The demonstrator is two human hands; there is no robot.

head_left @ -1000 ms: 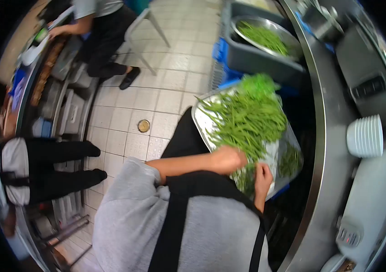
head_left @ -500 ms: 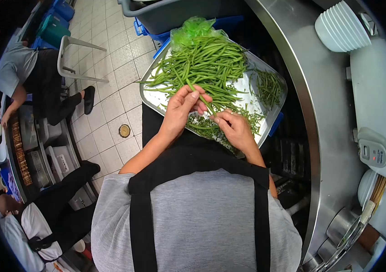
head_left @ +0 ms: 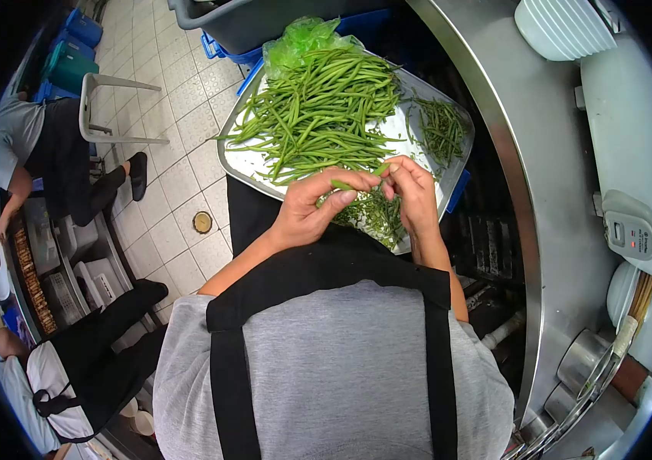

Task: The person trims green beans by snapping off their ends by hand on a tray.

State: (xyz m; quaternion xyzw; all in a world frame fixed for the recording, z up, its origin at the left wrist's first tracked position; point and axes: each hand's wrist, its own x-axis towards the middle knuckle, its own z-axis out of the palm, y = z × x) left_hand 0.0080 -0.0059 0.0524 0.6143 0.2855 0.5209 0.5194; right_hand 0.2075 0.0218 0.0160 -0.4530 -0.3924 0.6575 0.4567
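My left hand is closed around a green bean, whose one end pokes out by the thumb. My right hand pinches the bean's other end, the fingertips of both hands almost touching. Below them is a metal tray with a big pile of long green beans. Small green scraps lie in the tray's near part, partly hidden by my hands. A darker heap of thin green pieces sits in its right corner. A green plastic bag rests at the far end.
A grey tub stands beyond the tray. To the right curves a steel counter with stacked white bowls and a rice cooker. On the left are a white chair and two people, one in a black apron.
My hands have come down and nearer together, and the bean has turned more crosswise between them. The whole view has shifted slightly.
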